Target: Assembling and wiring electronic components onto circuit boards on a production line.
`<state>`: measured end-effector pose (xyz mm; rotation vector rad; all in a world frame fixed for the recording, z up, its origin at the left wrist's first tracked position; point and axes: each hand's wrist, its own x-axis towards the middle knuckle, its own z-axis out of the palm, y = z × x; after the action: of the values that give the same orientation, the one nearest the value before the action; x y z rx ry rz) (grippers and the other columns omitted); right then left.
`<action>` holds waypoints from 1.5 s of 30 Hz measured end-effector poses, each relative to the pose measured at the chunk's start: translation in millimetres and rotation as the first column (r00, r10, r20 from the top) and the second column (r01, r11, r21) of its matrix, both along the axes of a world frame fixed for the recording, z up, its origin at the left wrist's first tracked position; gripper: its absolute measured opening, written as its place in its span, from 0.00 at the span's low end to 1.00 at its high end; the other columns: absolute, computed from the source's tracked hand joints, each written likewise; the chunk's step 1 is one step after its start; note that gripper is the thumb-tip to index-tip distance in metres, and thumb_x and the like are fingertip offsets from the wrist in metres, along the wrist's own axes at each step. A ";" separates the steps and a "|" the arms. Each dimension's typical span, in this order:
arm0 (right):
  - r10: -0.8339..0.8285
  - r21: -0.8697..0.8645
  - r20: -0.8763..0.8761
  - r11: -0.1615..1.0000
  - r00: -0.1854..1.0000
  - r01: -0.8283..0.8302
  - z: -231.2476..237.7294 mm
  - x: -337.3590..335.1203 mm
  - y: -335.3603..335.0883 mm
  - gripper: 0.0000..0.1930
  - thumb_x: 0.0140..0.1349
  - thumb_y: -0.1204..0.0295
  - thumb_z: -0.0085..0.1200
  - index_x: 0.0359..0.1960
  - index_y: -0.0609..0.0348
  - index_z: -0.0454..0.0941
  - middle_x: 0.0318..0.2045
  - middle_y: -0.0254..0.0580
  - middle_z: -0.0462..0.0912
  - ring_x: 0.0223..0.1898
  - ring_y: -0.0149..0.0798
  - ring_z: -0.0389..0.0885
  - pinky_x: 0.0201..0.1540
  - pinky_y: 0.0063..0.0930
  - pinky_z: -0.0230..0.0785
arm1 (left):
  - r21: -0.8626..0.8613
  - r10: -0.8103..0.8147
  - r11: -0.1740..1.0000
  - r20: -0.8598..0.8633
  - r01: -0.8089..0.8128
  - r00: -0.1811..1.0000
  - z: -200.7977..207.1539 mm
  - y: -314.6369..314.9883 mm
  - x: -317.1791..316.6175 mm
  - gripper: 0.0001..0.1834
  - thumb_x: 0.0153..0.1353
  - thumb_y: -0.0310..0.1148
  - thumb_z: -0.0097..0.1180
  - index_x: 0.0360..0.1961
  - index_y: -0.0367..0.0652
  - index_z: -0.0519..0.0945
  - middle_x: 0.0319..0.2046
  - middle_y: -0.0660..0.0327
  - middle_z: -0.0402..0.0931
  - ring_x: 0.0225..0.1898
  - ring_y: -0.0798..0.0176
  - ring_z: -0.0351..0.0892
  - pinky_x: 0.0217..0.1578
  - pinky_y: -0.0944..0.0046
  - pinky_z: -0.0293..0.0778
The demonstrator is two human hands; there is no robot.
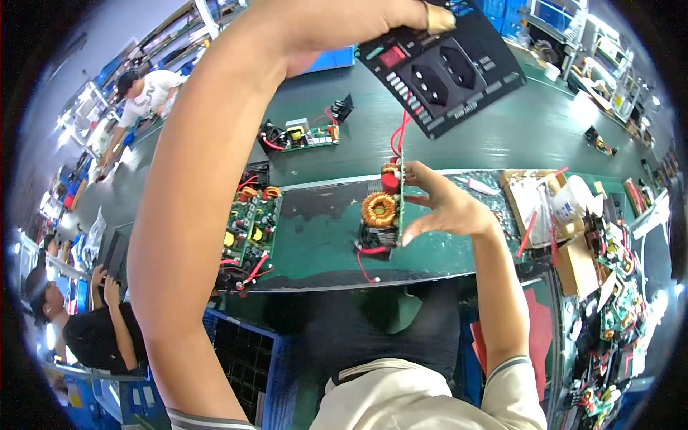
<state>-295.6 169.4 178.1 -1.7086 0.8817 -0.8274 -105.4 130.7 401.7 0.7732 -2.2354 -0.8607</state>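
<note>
My left hand (351,25) is raised high and grips the upper edge of a black socket panel (469,97) with a red switch; a yellowish wrap covers one fingertip. Red wires (401,132) run from the panel down to a circuit board (402,193) standing on its edge on the bench. My right hand (451,204) holds that board from the right, thumb at its near end and fingers toward its far end. The board's left side carries a copper-wound ring coil (379,208) and a red part; a loose red lead trails below it.
Several more circuit boards (251,222) lie to the left on the bench. Beyond, a green conveyor belt (373,154) carries another board (304,135). Cartons (577,265) and wired boards (620,308) crowd the right. Other people (147,93) sit at the left.
</note>
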 end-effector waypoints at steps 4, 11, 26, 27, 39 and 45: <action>-0.350 -0.630 -0.004 0.728 0.937 0.270 -32.1 42.4 6.1 0.60 0.36 0.58 0.80 0.72 0.56 0.55 0.66 0.51 0.64 0.70 0.50 0.61 0.69 0.44 0.61 | -0.280 0.055 0.959 0.029 -0.044 0.998 -33.4 52.2 10.4 0.08 0.55 0.34 0.62 0.28 0.40 0.82 0.20 0.58 0.77 0.24 0.62 0.80 0.31 0.62 0.77; -0.374 -0.585 -0.034 0.759 0.927 0.286 -158.9 35.9 27.4 0.20 0.50 0.82 0.64 0.39 0.63 0.64 0.61 0.66 0.60 0.64 0.67 0.63 0.63 0.49 0.64 | -0.272 -0.189 0.937 0.135 0.219 0.973 -211.4 146.8 22.2 0.17 0.48 0.30 0.65 0.42 0.43 0.82 0.32 0.64 0.77 0.31 0.63 0.81 0.29 0.63 0.77; -0.303 0.147 0.242 0.950 0.922 0.274 -110.6 13.1 79.4 0.22 0.66 0.78 0.54 0.62 0.64 0.69 0.61 0.48 0.75 0.62 0.42 0.74 0.64 0.37 0.65 | 0.536 -0.192 0.814 -0.111 0.222 0.975 -279.4 73.6 42.9 0.23 0.59 0.38 0.66 0.53 0.40 0.79 0.48 0.58 0.81 0.50 0.57 0.81 0.53 0.56 0.75; -0.230 0.277 0.432 0.954 0.872 0.114 -109.2 30.8 76.2 0.26 0.69 0.74 0.52 0.67 0.65 0.62 0.63 0.49 0.73 0.64 0.42 0.71 0.67 0.38 0.61 | 0.328 -0.099 0.901 -0.485 0.285 0.869 -281.3 37.1 48.2 0.21 0.62 0.40 0.64 0.51 0.39 0.79 0.46 0.60 0.81 0.47 0.58 0.81 0.49 0.58 0.77; -0.499 0.648 0.760 0.535 0.416 -0.543 -133.2 166.0 120.5 0.29 0.73 0.46 0.41 0.64 0.54 0.67 0.58 0.35 0.77 0.59 0.33 0.75 0.61 0.38 0.68 | 0.398 0.412 0.798 -0.908 0.452 0.073 -193.4 -153.2 39.5 0.14 0.67 0.39 0.60 0.44 0.39 0.78 0.40 0.63 0.76 0.40 0.67 0.78 0.34 0.69 0.73; -0.375 0.682 0.690 0.049 0.619 -0.730 -127.8 176.4 139.9 0.43 0.65 0.32 0.38 0.67 0.54 0.63 0.61 0.39 0.75 0.59 0.37 0.75 0.65 0.46 0.63 | 0.529 0.461 0.845 -0.797 0.081 0.390 -215.2 -170.6 41.3 0.12 0.65 0.37 0.63 0.44 0.41 0.80 0.40 0.63 0.80 0.40 0.68 0.77 0.36 0.72 0.71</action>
<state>-119.2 309.3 50.4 0.0026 0.2777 -0.3513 -64.1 -39.9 186.5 0.5310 -0.8790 -1.3372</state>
